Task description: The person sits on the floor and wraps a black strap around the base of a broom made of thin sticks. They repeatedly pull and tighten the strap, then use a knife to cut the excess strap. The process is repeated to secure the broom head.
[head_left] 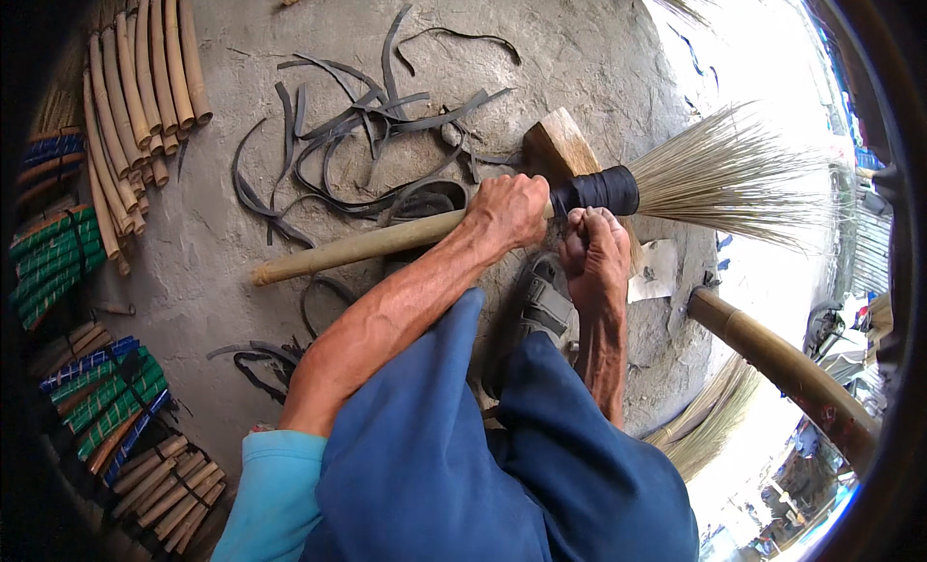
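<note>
A broom lies across in front of me, its bamboo handle (357, 245) pointing left and its pale straw bristles (724, 171) fanning out to the right. Black strip binding (606, 189) wraps the neck where handle and bristles meet. My left hand (512, 210) is closed round the handle just left of that binding. Right below the binding, my right hand (596, 245) is closed in a pinch, fingertips at its lower edge; what they hold is hidden. A wooden block (563, 143) sits under the neck of the broom.
Loose black strips (372, 118) lie tangled on the concrete floor (208, 292) beyond the handle. Bundled bamboo sticks (145, 79) and green-and-blue wrapped bundles (116, 398) line the left side. A thick bamboo pole (782, 369) stands at right, near more straw (710, 412). A sandalled foot (546, 306) is below my hands.
</note>
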The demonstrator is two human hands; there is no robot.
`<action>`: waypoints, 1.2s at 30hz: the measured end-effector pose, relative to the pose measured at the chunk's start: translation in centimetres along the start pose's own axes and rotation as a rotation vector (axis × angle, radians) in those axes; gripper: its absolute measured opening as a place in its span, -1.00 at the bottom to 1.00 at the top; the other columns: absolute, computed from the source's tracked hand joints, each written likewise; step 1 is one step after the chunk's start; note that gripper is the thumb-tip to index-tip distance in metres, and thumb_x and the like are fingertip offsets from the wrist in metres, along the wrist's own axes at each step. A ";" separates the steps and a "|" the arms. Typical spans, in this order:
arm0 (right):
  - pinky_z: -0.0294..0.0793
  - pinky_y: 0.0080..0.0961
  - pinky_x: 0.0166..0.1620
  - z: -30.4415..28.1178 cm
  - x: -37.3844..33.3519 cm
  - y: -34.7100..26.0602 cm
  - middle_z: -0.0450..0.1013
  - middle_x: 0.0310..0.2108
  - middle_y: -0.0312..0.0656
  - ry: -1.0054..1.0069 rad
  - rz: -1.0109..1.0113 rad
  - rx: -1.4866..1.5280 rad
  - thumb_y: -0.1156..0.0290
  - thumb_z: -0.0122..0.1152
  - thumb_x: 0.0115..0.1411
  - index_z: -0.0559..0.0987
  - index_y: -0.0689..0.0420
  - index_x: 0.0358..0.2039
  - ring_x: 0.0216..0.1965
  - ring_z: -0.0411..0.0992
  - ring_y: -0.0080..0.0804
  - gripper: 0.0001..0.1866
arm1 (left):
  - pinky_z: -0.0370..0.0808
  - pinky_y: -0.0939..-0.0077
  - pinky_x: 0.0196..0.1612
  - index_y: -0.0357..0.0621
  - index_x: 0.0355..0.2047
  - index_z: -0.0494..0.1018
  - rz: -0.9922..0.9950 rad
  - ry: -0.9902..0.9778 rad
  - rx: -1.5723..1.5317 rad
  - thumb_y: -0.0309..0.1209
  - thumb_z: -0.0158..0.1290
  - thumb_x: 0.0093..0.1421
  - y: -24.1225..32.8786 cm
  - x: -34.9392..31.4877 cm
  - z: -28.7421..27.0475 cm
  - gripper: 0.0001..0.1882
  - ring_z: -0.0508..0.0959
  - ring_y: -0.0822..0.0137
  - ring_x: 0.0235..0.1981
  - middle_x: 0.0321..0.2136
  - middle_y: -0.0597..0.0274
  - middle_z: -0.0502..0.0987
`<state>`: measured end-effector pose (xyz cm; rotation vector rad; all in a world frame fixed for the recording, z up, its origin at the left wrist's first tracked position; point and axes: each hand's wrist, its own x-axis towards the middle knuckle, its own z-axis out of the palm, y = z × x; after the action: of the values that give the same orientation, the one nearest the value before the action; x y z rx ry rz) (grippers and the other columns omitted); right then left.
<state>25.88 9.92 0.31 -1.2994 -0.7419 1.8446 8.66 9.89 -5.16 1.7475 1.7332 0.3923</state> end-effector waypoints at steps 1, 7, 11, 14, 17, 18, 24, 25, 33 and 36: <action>0.11 -0.56 -0.58 -0.1 0.0 0.1 0.27 -0.60 -0.43 -0.015 -0.017 0.009 0.28 0.13 0.55 0.52 0.20 -0.26 -0.68 0.12 -0.66 -0.74 | 0.69 -0.21 -0.10 -0.31 -0.27 0.54 -0.003 0.002 0.000 -0.35 0.34 0.10 0.0 -0.1 0.0 -0.69 0.75 -0.37 -0.19 -0.32 -0.36 0.71; 0.20 -0.61 -0.49 -0.9 -0.3 1.5 0.34 -0.53 -0.46 0.037 -0.068 -0.261 0.26 0.10 0.56 0.56 0.11 -0.25 -0.57 0.23 -0.70 -0.76 | 0.71 -0.17 -0.05 -0.30 -0.20 0.55 -0.032 0.007 0.006 -0.39 0.32 0.10 0.4 0.0 -0.6 -0.68 0.78 -0.31 -0.15 -0.26 -0.36 0.73; 0.37 -0.54 -0.22 -2.1 -0.5 3.7 0.43 -0.36 -0.39 0.032 -0.192 -0.540 0.24 0.05 0.63 0.59 0.13 -0.15 -0.33 0.33 -0.62 -0.73 | 0.70 -0.20 -0.05 -0.31 -0.16 0.49 -0.029 -0.002 -0.018 -0.39 0.27 0.11 0.3 0.0 -0.8 -0.67 0.76 -0.36 -0.15 -0.27 -0.40 0.71; 0.18 -0.68 -0.36 -2.2 -0.3 5.3 0.31 -0.41 -0.54 0.020 -0.354 -0.573 0.15 0.10 0.65 0.58 0.06 -0.10 -0.43 0.17 -0.78 -0.73 | 0.70 -0.21 -0.07 -0.30 -0.17 0.50 -0.015 -0.010 -0.042 -0.40 0.26 0.11 -0.2 0.0 -0.7 -0.68 0.76 -0.36 -0.17 -0.30 -0.39 0.71; 0.21 -0.68 -0.37 -1.8 -0.7 5.7 0.32 -0.40 -0.53 0.001 -0.327 -0.497 0.16 0.09 0.65 0.58 0.05 -0.10 -0.44 0.19 -0.77 -0.74 | 0.69 -0.23 -0.10 -0.28 -0.19 0.48 0.003 0.004 -0.028 -0.40 0.26 0.10 -0.4 0.0 -0.4 -0.69 0.75 -0.36 -0.20 -0.33 -0.38 0.70; 0.22 -0.68 -0.36 -1.6 -0.9 5.5 0.32 -0.40 -0.53 -0.004 -0.281 -0.425 0.16 0.09 0.65 0.58 0.04 -0.10 -0.44 0.20 -0.76 -0.75 | 0.69 -0.23 -0.10 -0.28 -0.19 0.48 0.009 0.008 -0.020 -0.40 0.26 0.10 -0.5 -0.1 -0.4 -0.70 0.75 -0.37 -0.21 -0.34 -0.38 0.70; 0.26 -0.67 -0.34 -0.5 -1.3 2.9 0.36 -0.39 -0.51 0.027 -0.222 -0.285 0.17 0.09 0.65 0.59 0.09 -0.13 -0.43 0.24 -0.76 -0.72 | 0.67 -0.25 -0.14 -0.23 -0.20 0.48 0.042 0.010 -0.004 -0.40 0.26 0.07 -0.5 0.2 -0.2 -0.69 0.74 -0.39 -0.24 -0.39 -0.34 0.69; 0.26 -0.67 -0.34 -0.3 -1.1 2.6 0.37 -0.39 -0.51 0.030 -0.226 -0.291 0.18 0.09 0.65 0.59 0.09 -0.14 -0.43 0.24 -0.76 -0.72 | 0.67 -0.26 -0.15 -0.22 -0.19 0.46 0.040 0.037 -0.017 -0.40 0.28 0.07 -0.4 0.3 -0.2 -0.67 0.74 -0.39 -0.24 -0.39 -0.32 0.69; 0.20 -0.68 -0.35 -0.1 0.8 0.9 0.39 -0.41 -0.50 0.007 -0.208 -0.203 0.18 0.10 0.63 0.61 0.11 -0.14 -0.44 0.21 -0.76 -0.72 | 0.64 -0.32 -0.09 -0.11 0.02 0.46 -0.080 -0.027 -0.013 -0.31 0.33 0.17 0.1 1.3 -0.9 -0.55 0.72 -0.41 -0.16 -0.29 -0.29 0.72; 0.40 -0.58 -0.16 -0.4 0.8 1.3 0.50 -0.29 -0.33 0.049 -0.314 -0.541 0.29 0.10 0.62 0.61 0.15 -0.13 -0.30 0.40 -0.58 -0.77 | 0.64 -0.30 -0.07 -0.11 0.02 0.46 -0.092 -0.011 -0.053 -0.32 0.33 0.16 0.1 1.1 -1.4 -0.54 0.73 -0.40 -0.14 -0.27 -0.29 0.72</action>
<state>25.77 9.88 -1.25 -1.4451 -1.3975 1.4016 7.93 11.28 -4.29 1.6234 1.7723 0.3838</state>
